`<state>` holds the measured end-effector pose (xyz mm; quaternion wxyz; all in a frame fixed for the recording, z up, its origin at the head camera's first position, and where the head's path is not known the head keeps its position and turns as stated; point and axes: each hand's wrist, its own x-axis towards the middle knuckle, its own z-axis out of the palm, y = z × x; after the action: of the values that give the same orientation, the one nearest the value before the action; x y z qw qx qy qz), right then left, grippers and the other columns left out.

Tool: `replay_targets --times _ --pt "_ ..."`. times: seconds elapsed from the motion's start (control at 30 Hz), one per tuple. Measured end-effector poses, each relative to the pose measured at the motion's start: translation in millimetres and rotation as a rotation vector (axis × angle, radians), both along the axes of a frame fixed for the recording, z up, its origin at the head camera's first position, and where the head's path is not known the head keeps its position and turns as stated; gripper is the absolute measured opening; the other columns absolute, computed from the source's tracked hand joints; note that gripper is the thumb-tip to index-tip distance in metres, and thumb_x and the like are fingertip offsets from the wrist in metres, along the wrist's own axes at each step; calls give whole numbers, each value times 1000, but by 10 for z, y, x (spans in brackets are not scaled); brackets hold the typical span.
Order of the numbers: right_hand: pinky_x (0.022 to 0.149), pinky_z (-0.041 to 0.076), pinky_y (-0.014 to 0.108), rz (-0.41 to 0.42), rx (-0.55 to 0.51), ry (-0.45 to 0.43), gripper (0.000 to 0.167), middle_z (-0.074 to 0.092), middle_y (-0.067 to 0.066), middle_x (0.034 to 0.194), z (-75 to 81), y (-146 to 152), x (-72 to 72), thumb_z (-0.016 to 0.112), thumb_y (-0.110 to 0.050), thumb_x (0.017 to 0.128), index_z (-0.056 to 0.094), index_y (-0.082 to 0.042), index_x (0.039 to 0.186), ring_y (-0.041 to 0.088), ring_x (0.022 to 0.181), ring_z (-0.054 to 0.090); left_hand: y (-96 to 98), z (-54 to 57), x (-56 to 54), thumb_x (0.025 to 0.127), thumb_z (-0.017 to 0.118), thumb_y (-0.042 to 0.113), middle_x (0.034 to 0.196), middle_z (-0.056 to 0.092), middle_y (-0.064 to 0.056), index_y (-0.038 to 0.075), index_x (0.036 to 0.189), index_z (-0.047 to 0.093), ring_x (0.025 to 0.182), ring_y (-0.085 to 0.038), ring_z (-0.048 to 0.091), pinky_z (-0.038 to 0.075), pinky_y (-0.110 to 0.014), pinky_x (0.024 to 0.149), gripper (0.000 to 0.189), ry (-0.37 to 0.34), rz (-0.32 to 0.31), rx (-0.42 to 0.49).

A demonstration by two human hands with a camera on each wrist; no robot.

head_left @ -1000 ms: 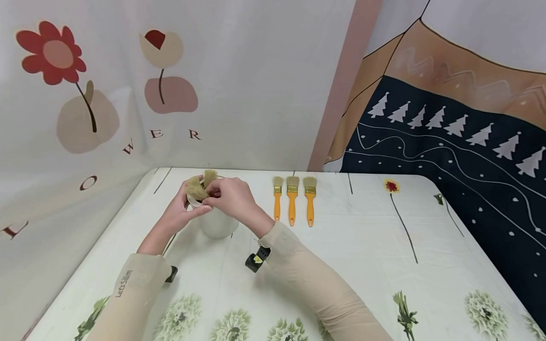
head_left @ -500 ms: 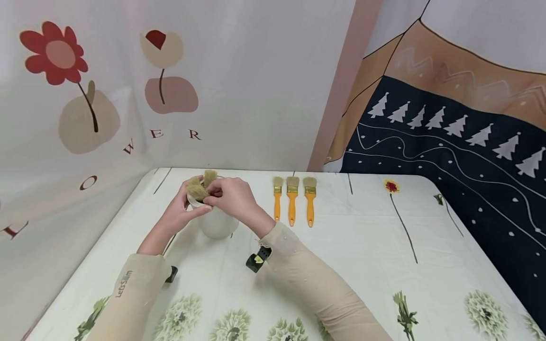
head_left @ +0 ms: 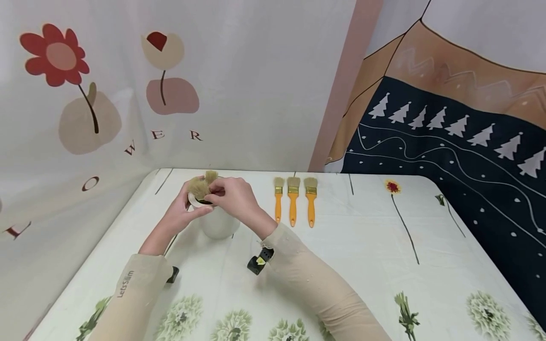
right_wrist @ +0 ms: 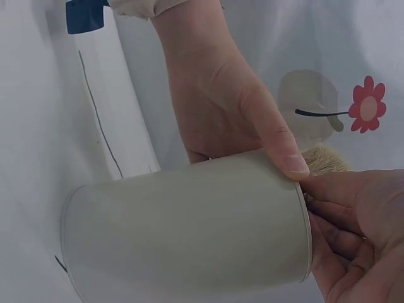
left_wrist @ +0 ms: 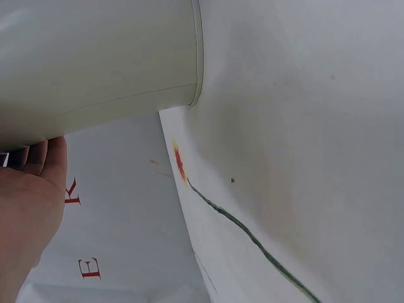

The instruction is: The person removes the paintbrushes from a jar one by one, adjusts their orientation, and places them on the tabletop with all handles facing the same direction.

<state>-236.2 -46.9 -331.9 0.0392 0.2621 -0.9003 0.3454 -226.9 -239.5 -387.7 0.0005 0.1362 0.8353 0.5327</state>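
A pale cylindrical pot (head_left: 219,222) stands on the table at the back left. My left hand (head_left: 181,208) grips it at the rim, thumb on the near side; in the left wrist view its fingers lie against the pot's wall (left_wrist: 95,63). Tan paintbrush bristles (head_left: 198,188) stick up out of the mouth, with a second bristle tuft (head_left: 211,176) behind. My right hand (head_left: 236,199) reaches to the rim with curled fingers and pinches a paintbrush just below its bristles. In the right wrist view those fingers (right_wrist: 331,227) sit at the pot's edge, bristles (right_wrist: 323,160) beyond. Brush handles are hidden inside.
Three orange-handled paintbrushes (head_left: 293,201) lie in a row to the right of the pot, bristles toward the back. A floral cloth (head_left: 341,265) covers the table. Printed fabric (head_left: 256,85) hangs behind and at both sides.
The front bristles have turned slightly, and more of the dark space inside the rim shows. Both hands keep nearly the same place, and the head view has shifted a little.
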Motion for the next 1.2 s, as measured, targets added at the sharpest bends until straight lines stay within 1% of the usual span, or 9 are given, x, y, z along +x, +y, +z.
replay_targets --times 0.1,0.27,0.43,0.53,0.7,0.9,1.0,1.2 --pt "71 49 10 14 -70 -11 18 77 -6 98 -11 8 8 73 -30 91 76 -17 103 2 86 69 0 4 13 94 67 14 157 30 -20 8 157 15 148 -37 24 20 -63 120 82 -5 9 -15" --pt "69 50 8 33 -180 -27 18 77 -2 99 3 18 21 72 -25 92 76 -13 105 2 85 70 -1 14 15 94 67 16 159 25 -21 5 156 13 150 -39 20 22 -63 119 83 -3 6 -41" --pt "69 52 8 40 -266 -16 20 77 3 101 65 41 56 71 -21 93 75 -9 108 6 86 72 7 22 7 94 68 18 161 22 -20 7 157 10 150 -39 20 21 -65 119 86 -3 5 -49" --pt "70 52 9 44 -296 16 19 77 2 101 99 63 71 71 -21 93 74 -9 107 7 87 72 0 27 8 94 68 20 162 20 -20 8 158 8 151 -41 18 19 -67 118 88 -14 11 -56" --pt "70 53 10 52 -344 50 21 77 3 101 140 108 78 70 -20 94 73 -8 111 11 90 72 -10 34 15 94 68 22 164 17 -20 8 158 7 152 -42 16 17 -69 118 90 -30 19 -68" --pt "80 57 14 58 -412 77 19 76 8 102 220 184 78 69 -17 94 72 -5 109 17 95 73 -10 38 2 94 70 23 164 18 -21 7 158 7 152 -43 15 15 -68 119 92 -39 23 -74" --pt "80 57 16 58 -442 94 18 76 8 102 271 233 81 69 -16 94 73 -5 108 18 97 73 -8 39 2 94 69 23 163 19 -21 7 158 8 152 -43 16 15 -68 120 90 -38 27 -71" --pt "81 59 19 51 -540 105 15 76 9 102 353 348 98 69 -14 94 73 -5 105 19 98 73 13 58 29 94 70 21 163 21 -21 10 159 10 151 -43 20 17 -68 119 89 -39 35 -70"
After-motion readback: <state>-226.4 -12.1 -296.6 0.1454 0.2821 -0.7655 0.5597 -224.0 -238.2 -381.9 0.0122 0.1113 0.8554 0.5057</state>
